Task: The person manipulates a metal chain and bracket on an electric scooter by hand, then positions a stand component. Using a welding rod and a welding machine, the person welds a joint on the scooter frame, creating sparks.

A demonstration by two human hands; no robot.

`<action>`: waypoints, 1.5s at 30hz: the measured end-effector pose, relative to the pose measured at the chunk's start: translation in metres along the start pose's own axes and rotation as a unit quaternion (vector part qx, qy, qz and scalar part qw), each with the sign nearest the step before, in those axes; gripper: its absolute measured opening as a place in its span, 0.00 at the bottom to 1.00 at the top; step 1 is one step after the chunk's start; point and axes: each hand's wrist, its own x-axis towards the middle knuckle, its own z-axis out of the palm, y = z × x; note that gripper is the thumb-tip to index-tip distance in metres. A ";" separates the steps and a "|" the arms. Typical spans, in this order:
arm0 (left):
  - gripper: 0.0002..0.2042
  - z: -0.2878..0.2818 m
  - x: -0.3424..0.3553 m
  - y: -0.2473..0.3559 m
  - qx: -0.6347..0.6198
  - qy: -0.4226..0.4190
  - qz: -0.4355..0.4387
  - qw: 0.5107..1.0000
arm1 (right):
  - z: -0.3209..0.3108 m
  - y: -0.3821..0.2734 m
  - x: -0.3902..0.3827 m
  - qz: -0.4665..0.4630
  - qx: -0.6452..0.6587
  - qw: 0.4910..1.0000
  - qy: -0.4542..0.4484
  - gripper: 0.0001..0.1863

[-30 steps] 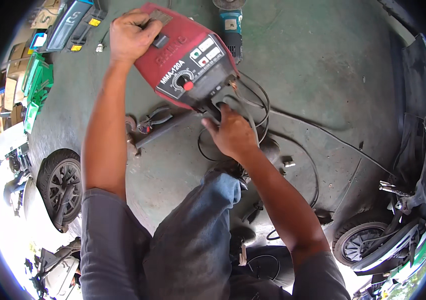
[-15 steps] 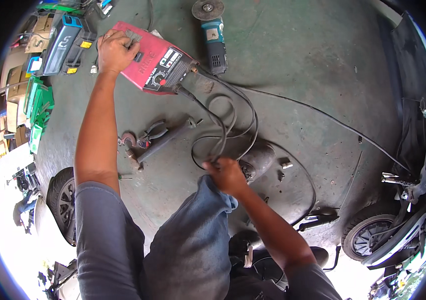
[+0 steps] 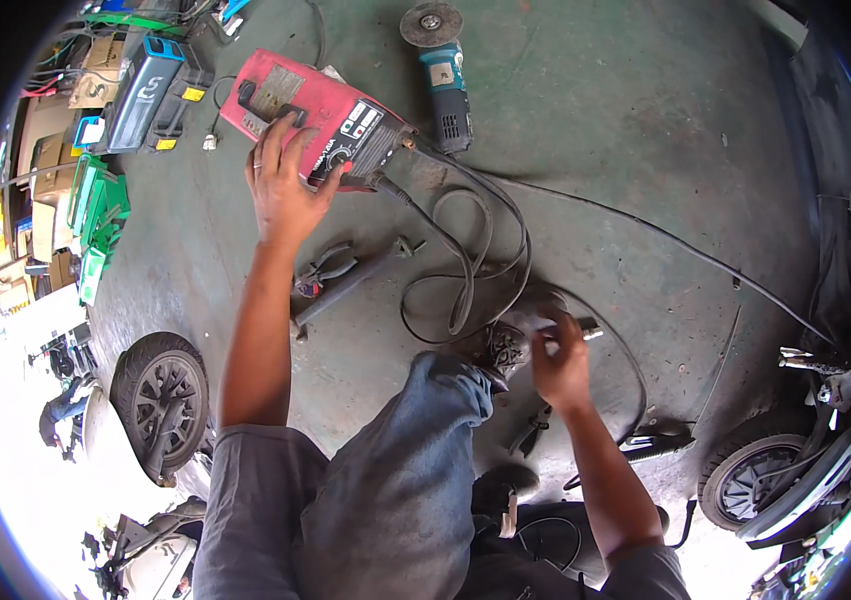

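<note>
The red welding machine (image 3: 271,90) lies on the floor at the upper centre. My left hand (image 3: 286,195) rests against its front, fingers spread and open near the dial. Two cables (image 3: 466,250) run from the machine into loops on the floor. My right hand (image 3: 561,360) is low, beside my boot (image 3: 506,352), fingers bent and blurred; whether they hold anything is unclear. A small metal connector (image 3: 591,330) lies just beyond it. Pliers (image 3: 326,265) and a hammer (image 3: 346,287) lie below the machine.
An angle grinder (image 3: 446,90) lies beside the machine. Cases (image 3: 141,95), cardboard (image 3: 51,170) and green plastic pieces (image 3: 96,210) line the left. Wheels (image 3: 161,405) (image 3: 751,480) of motorbikes flank me, and a long cable (image 3: 646,225) crosses the floor rightward.
The machine came down onto the floor in the earlier frames. My left hand has since slid from its top toward its front panel. My right hand left the cable, moving right beside my boot.
</note>
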 end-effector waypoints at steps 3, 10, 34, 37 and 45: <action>0.30 0.021 0.010 -0.011 -0.041 0.086 -0.055 0.994 | -0.035 0.022 -0.017 0.053 -0.040 0.997 0.035 0.15; 0.48 0.044 0.098 -0.188 -0.050 -0.159 -0.392 0.905 | -0.048 0.037 -0.074 0.056 -0.034 0.997 0.034 0.12; 0.47 0.067 0.110 -0.171 0.088 -0.236 -0.417 0.874 | -0.058 0.040 -0.112 0.146 -0.026 0.989 0.020 0.09; 0.48 0.063 0.110 -0.166 0.074 -0.223 -0.434 0.870 | -0.056 0.045 -0.116 0.138 -0.013 0.990 0.034 0.08; 0.27 0.043 0.043 -0.076 -0.106 0.236 -0.329 0.908 | -0.064 0.046 -0.124 0.158 -0.006 0.986 0.051 0.09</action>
